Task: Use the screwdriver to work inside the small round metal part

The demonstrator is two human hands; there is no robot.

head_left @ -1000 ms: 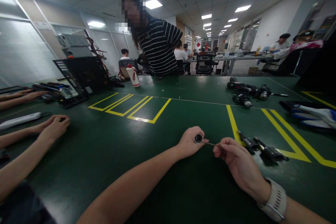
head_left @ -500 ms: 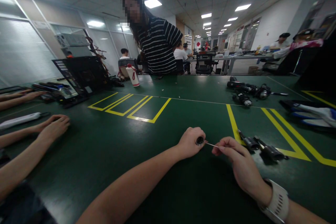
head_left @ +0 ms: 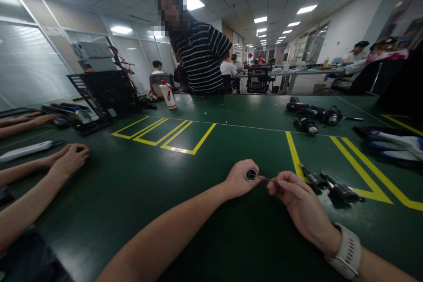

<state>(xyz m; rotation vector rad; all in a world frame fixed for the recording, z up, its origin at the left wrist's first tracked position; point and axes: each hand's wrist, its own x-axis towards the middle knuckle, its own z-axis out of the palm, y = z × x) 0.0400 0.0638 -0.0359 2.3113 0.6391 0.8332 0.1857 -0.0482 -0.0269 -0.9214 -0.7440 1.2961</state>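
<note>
Hollow cylindrical part [head_left: 251,175], above the table's near half, round end facing up toward the wearer; long axis mostly hidden in the fist. Left hand [head_left: 239,179] curled round it. Thin metal rod [head_left: 265,179] lies roughly crosswise, parallel-ish to the table's far edge, right end slightly nearer the wearer; can't tell whether its left tip enters the part. Right hand [head_left: 292,191] pinches the rod's right end, fingertips narrow.

Two black cup-ended tools [head_left: 343,194] sit just beyond the right hand, toward the table's right side, limiting reach that way. Black power tools [head_left: 317,114] farther back, near the far edge. White bottle [head_left: 168,95] by the far edge; black computer case [head_left: 105,97] far left. Co-worker's hands [head_left: 71,159] on the left side. Green table [head_left: 158,185] surface stretches between them and the left hand, and forward to yellow tape lines [head_left: 178,150].
</note>
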